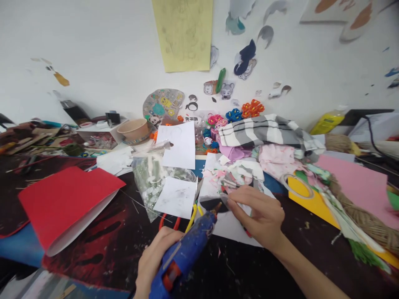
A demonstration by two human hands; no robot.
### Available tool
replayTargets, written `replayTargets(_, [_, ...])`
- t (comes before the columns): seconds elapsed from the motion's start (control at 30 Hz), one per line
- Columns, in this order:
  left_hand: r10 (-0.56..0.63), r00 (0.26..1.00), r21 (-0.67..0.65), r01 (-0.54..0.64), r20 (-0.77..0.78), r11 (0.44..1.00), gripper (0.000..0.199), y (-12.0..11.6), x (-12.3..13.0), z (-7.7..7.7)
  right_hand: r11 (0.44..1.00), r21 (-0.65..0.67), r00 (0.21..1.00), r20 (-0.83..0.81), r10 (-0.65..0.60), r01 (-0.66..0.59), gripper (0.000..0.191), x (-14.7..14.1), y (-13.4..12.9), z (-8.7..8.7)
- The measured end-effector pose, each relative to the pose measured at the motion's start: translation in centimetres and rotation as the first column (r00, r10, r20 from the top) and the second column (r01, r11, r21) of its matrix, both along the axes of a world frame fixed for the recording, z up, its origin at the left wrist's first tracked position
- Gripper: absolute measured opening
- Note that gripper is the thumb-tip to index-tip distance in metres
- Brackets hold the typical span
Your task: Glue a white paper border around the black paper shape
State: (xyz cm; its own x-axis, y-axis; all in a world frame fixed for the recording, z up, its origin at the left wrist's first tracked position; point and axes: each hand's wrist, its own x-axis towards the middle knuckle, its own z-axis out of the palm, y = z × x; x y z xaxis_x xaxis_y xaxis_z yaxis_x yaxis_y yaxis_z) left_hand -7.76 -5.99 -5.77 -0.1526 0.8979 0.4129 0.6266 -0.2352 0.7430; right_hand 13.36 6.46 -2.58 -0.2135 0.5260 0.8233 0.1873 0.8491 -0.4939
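Observation:
My left hand [158,253] is wrapped round a blue hot glue gun [190,245], worn and smeared on its body. The gun's nozzle tip [219,206] points up and to the right, at a flat black piece with a grey edge [209,203]. Thumb and fingers of my right hand [257,211] pinch that black piece at its right side; whether it is paper or cloth I cannot tell. White paper [229,228] lies under both. Coloured scraps [230,172] are heaped just behind my right hand.
Red folded card [71,199] lies at left. Yellow-and-red handles [191,219] show beside the glue gun. A tape roll [296,185] rests on yellow card at right, near twine [364,203]. Checked cloth [268,133], crocheted flowers [252,109] and a bowl [133,128] stand along the wall.

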Motion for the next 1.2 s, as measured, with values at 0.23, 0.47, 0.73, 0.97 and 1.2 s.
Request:
replayTargets(0.23, [-0.062, 0.977, -0.034, 0.070, 0.204, 0.997, 0.032, -0.08, 0.23, -0.05, 0.999, 0.045, 1.000, 0.003, -0.001, 0.001, 0.021, -0.03, -0.11, 0.17])
replayTargets(0.47, [-0.021, 0.990, -0.083, 0.032, 0.137, 0.996, 0.043, -0.11, 0.44, 0.03, 0.994, 0.097, 0.999, -0.007, 0.041, -0.040, 0.019, -0.07, -0.26, 0.17])
replayTargets(0.73, [0.005, 0.992, -0.098, 0.007, 0.125, 0.995, 0.040, -0.35, 0.48, -0.17, 0.993, 0.102, 0.998, -0.013, 0.057, -0.055, 0.018, -0.22, -0.12, 0.22])
replayTargets(0.97, [0.012, 0.994, -0.078, -0.003, 0.111, 0.997, 0.045, -0.22, 0.75, 0.34, 0.992, 0.105, 0.998, -0.014, 0.066, -0.064, 0.018, -0.25, -0.15, 0.24])
replayTargets(1.2, [0.023, 0.994, -0.052, -0.017, 0.110, 0.998, 0.046, -0.15, 0.75, 0.63, 0.992, 0.109, 0.998, -0.028, 0.061, -0.058, 0.018, -0.14, -0.31, 0.20])
